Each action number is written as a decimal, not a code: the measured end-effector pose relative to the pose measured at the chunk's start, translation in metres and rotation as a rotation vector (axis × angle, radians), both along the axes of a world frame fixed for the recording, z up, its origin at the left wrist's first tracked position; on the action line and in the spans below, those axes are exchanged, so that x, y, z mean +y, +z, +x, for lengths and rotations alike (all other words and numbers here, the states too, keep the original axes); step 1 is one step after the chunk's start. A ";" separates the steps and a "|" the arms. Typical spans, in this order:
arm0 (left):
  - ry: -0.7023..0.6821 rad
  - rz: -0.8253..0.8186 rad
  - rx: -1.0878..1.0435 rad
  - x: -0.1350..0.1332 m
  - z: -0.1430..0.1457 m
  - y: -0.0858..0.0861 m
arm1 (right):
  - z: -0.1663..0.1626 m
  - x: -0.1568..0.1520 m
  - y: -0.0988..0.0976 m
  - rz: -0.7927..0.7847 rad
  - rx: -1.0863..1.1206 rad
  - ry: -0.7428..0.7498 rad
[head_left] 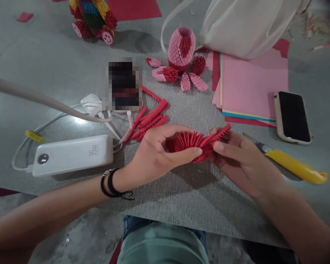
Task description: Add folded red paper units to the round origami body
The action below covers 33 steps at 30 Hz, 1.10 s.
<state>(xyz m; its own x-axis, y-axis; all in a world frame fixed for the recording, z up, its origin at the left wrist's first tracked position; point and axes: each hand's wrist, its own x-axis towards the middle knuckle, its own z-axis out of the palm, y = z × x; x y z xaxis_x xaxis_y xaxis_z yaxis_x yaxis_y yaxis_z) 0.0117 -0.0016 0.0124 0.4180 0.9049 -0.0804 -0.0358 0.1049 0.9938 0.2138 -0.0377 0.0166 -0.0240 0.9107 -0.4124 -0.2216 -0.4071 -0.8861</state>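
Observation:
My left hand (165, 150) is closed around a round red folded-paper piece (188, 141) with many pointed pleats, held just above the table near its front edge. Its thumb lies across the front of the piece. My right hand (236, 154) pinches a strip of nested red paper units (221, 134) between thumb and fingers, against the right side of the round piece. Whether the strip is joined to it cannot be made out. Several more red paper strips (151, 119) lie on the table just beyond my left hand.
A white power bank (74, 156) and cables are at left, by a pixelated phone (125, 86). Behind stand a pink-and-red paper model (181, 49) and a colourful paper figure (93, 18). Paper sheets (250, 86), another phone (293, 117), a yellow cutter knife (297, 167) and a white bag (244, 25) are right.

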 end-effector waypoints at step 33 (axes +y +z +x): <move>-0.053 0.182 0.207 0.000 -0.001 0.003 | -0.001 -0.009 -0.001 0.255 -0.293 -0.050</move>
